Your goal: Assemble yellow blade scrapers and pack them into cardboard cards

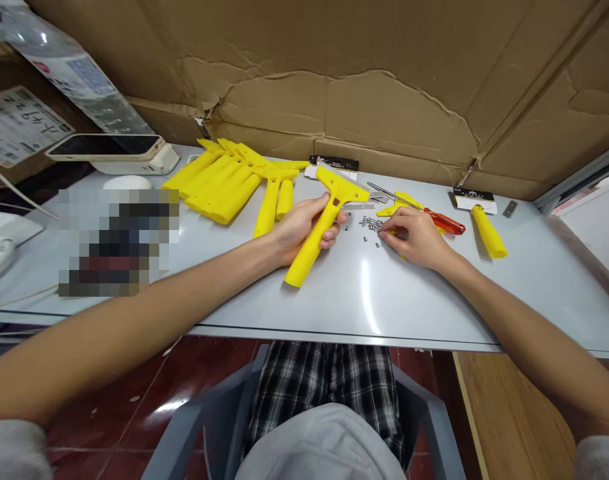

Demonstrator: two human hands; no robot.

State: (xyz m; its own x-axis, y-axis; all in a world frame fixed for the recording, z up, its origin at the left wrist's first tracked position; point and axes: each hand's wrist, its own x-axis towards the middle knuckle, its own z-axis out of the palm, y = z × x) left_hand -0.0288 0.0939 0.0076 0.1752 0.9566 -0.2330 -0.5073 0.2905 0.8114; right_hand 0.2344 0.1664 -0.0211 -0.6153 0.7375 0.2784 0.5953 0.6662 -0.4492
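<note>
Cardboard (274,100) stands close behind yellow scrapers (225,189).

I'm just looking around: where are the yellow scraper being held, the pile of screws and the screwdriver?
Yellow scraper (315,239): head view, on the middle of its handle.
Pile of screws (370,224): head view, on its middle.
Screwdriver (445,222): head view, on its red handle.

Bright yellow is shared by the scraper (316,235) and the row of handles (223,188); the screws (370,223) are coloured silver, the screwdriver handle (445,222) red, the counter (304,310) pale grey; the trousers (289,387) are patterned in black-and-white plaid.
</note>
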